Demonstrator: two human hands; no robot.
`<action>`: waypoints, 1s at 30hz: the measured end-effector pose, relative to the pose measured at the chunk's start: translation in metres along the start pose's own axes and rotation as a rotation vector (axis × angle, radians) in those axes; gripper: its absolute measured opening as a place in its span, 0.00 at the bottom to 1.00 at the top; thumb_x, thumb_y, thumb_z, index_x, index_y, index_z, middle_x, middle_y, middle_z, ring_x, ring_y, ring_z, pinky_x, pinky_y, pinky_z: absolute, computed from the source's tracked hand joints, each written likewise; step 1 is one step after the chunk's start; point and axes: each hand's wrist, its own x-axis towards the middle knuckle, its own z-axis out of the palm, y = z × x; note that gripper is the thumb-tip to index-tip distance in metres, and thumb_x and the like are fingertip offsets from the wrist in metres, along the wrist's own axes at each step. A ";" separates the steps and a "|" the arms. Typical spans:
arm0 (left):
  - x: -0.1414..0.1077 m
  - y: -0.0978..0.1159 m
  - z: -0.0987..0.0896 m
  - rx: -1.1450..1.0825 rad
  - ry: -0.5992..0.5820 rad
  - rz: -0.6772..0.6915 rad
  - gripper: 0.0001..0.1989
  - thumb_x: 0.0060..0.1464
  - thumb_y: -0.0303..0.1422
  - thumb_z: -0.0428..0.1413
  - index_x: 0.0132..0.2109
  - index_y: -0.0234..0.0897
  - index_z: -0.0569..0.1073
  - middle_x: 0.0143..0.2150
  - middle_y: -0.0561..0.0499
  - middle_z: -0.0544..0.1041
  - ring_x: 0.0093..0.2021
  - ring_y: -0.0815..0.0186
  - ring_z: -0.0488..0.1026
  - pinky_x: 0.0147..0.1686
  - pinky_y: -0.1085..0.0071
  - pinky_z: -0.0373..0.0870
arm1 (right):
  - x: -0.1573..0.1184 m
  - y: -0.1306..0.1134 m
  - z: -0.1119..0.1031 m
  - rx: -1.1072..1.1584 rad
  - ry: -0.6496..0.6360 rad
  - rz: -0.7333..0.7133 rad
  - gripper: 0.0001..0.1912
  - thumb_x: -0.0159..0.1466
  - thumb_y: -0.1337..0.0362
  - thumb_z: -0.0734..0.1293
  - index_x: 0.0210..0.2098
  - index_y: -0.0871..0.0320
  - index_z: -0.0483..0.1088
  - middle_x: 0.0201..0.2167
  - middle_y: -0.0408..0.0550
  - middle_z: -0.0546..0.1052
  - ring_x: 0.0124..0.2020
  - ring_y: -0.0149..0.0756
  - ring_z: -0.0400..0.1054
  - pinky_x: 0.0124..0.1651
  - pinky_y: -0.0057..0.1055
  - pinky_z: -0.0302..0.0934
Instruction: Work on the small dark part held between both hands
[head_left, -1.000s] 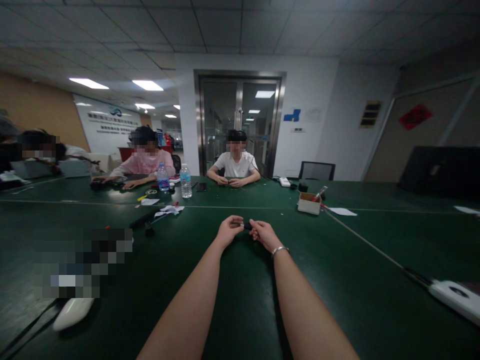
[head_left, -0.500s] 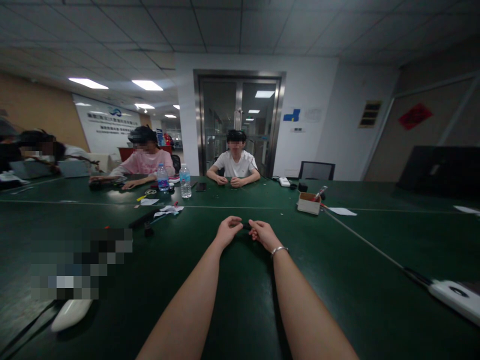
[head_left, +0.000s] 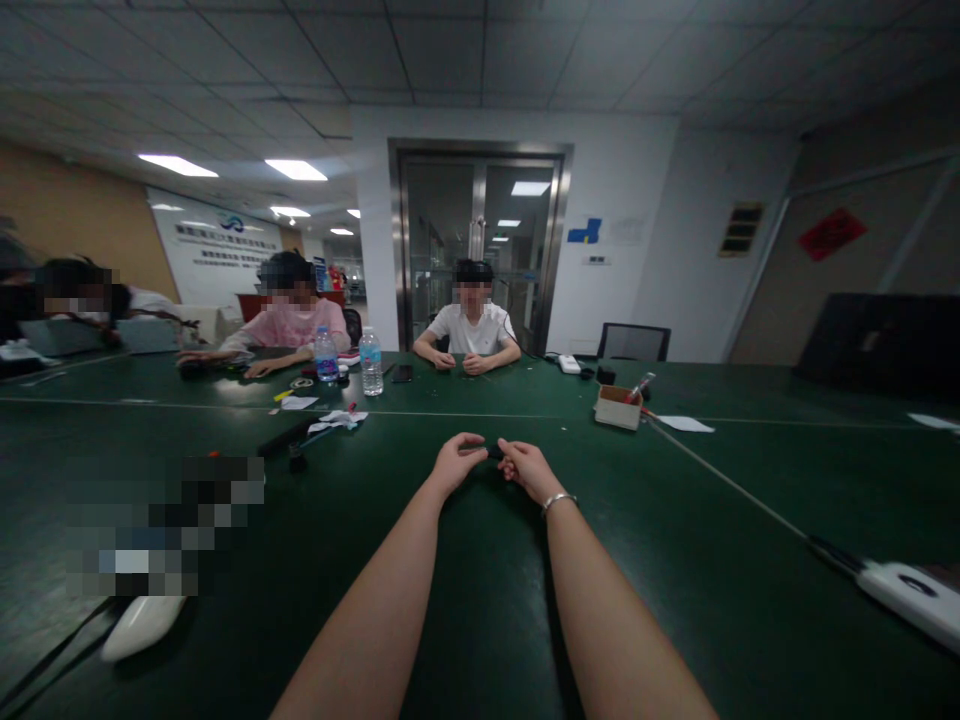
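Both forearms reach out over the green table (head_left: pixel 675 560) and the hands meet near its middle. The left hand (head_left: pixel 454 462) and the right hand (head_left: pixel 529 468) each pinch one end of a small dark part (head_left: pixel 493 452), which sits between their fingertips just above the table. Each grip is narrow, closed on that part; what the part is cannot be told. A bracelet (head_left: pixel 559 499) circles the right wrist.

Far right of the hands stands a small box (head_left: pixel 618 407) with a pen sticking out, and a white paper (head_left: pixel 686 423) lies just right of it. Far left, two bottles (head_left: pixel 370 362) stand side by side, with paper scraps (head_left: pixel 337 419) and a dark tool (head_left: pixel 289 437) nearer. A white device (head_left: pixel 142 625) lies at the near left, and a power strip (head_left: pixel 911 593) at the near right, its cable running far across the table. Across the table a person in white (head_left: pixel 473 328) sits with hands together; another in pink (head_left: pixel 289 322) sits further left.
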 end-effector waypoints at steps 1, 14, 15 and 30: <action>0.001 -0.002 0.000 0.012 -0.008 -0.016 0.14 0.44 0.33 0.62 0.39 0.32 0.73 0.39 0.44 0.76 0.37 0.65 0.74 0.40 0.67 0.70 | -0.001 -0.001 0.000 -0.002 0.000 0.000 0.16 0.54 0.55 0.70 0.26 0.64 0.67 0.16 0.43 0.70 0.15 0.22 0.60 0.17 0.19 0.56; -0.002 0.003 -0.003 0.004 -0.031 0.093 0.15 0.40 0.26 0.63 0.39 0.32 0.73 0.38 0.46 0.76 0.40 0.65 0.73 0.46 0.65 0.68 | -0.003 -0.002 0.002 -0.001 0.002 -0.004 0.16 0.54 0.55 0.70 0.26 0.63 0.67 0.16 0.43 0.70 0.14 0.22 0.60 0.17 0.19 0.56; -0.002 0.003 -0.003 -0.004 -0.035 0.093 0.15 0.39 0.25 0.63 0.39 0.32 0.73 0.37 0.46 0.76 0.40 0.66 0.73 0.46 0.65 0.68 | -0.003 -0.002 0.002 -0.001 0.004 -0.003 0.16 0.54 0.55 0.70 0.26 0.63 0.67 0.16 0.43 0.70 0.14 0.22 0.60 0.17 0.19 0.56; 0.001 -0.001 -0.004 -0.002 -0.010 0.073 0.12 0.41 0.25 0.62 0.37 0.32 0.73 0.38 0.45 0.76 0.41 0.64 0.73 0.46 0.64 0.68 | -0.001 -0.004 0.004 -0.048 -0.017 0.036 0.13 0.58 0.60 0.67 0.40 0.62 0.67 0.21 0.43 0.71 0.12 0.23 0.62 0.14 0.21 0.58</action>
